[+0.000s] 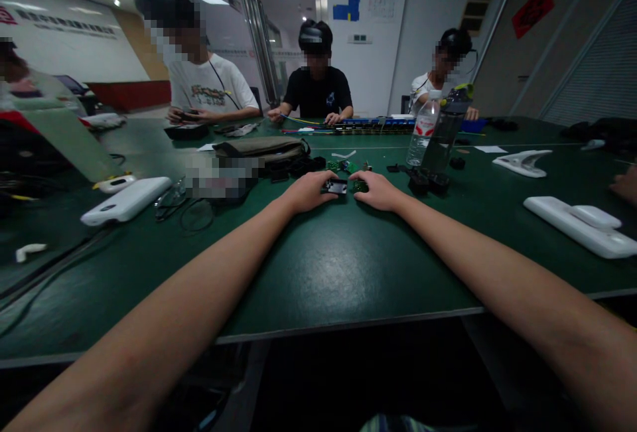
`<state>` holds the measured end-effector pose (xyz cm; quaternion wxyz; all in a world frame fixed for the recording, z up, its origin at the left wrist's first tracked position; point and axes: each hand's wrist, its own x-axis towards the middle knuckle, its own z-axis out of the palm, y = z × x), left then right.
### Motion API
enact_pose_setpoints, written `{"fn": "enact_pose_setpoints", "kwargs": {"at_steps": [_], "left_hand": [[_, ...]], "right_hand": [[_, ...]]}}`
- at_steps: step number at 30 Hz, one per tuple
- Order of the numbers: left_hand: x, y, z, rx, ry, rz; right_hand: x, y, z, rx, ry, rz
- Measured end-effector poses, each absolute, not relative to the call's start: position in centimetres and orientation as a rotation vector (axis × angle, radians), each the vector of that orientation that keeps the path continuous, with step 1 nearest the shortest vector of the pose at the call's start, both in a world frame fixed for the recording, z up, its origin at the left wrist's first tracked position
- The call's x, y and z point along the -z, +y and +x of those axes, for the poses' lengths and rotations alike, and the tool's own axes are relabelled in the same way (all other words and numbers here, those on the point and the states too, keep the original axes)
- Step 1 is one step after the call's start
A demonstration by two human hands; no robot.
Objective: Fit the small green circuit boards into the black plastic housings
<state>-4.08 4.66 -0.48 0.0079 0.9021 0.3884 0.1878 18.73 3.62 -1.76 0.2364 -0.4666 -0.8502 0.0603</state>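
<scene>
My left hand (311,192) is closed around the edge of a small black rectangular piece with a grey face (338,187), just above or on the table. A short gap to the right, my right hand (379,192) has its thumb and fingers curled round a small green circuit board (361,187). Part of each piece is hidden by the fingers. Beyond both hands lies a loose group of green circuit boards (348,166) with small pale strips. Small black parts (393,168) lie past my right hand.
On the green table (338,273), a fabric pouch (263,148) and glasses (170,198) are left of centre. A water bottle (424,130) and dark bottle (444,130) stand at right. White devices (572,223) lie at the right, a white box (127,201) at the left. Several people sit opposite.
</scene>
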Motion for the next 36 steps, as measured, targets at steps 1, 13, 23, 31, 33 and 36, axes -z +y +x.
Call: {"fn": "enact_pose_setpoints", "kwargs": {"at_steps": [1, 13, 23, 31, 33, 36], "left_hand": [[0.5, 4.6, -4.1, -0.585, 1.218, 2.819], [0.4, 4.2, -3.9, -0.594, 1.206, 2.861], [0.5, 4.3, -4.0, -0.611, 1.200, 2.881], [0.5, 4.2, -4.1, -0.685, 1.175, 2.865], [0.5, 4.2, -4.2, -0.691, 1.178, 2.867], [0.4, 4.1, -4.1, -0.699, 1.185, 2.871]], "right_hand": [[1.8, 3.6, 18.7, -0.169, -2.346, -1.243], [2.2, 3.5, 17.8, -0.133, -2.354, -1.052], [1.8, 3.0, 17.1, -0.118, -2.301, -0.942], [1.7, 2.8, 17.1, -0.114, -2.278, -0.958], [1.6, 2.8, 17.1, -0.112, -2.278, -0.952], [1.6, 2.8, 17.1, -0.119, -2.279, -0.945]]}}
